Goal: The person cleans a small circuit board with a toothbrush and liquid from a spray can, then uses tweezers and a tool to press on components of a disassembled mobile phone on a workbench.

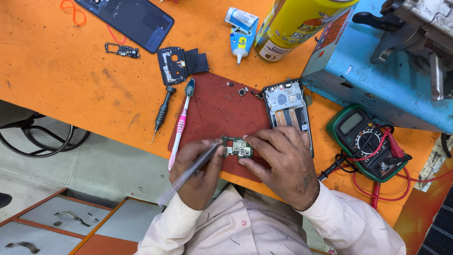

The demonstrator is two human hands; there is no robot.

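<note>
Fingers (218,152) of the left hand (196,172) are clenched round a thin clear-barrelled tool (188,174), held like a pen, its tip at the left edge of a small circuit board (237,147). Right hand (283,160): fingertips pinch the board at its right side and lower edge, pressing it flat. Board lies on a dark red mat (219,113), near the mat's front edge, on the orange bench (56,85).

On the mat's left edge: pink toothbrush (179,130), bristles away from the person. Just left of it, a small screwdriver (161,113). An opened phone frame (289,111) sits at the mat's right edge, just beyond the right hand. Loose screws (230,96) lie on the mat's far part. Green multimeter (368,141) with red and black leads stands to the right. Glue bottle (241,35) and yellow spray can (295,23) lie at the far side.
</note>
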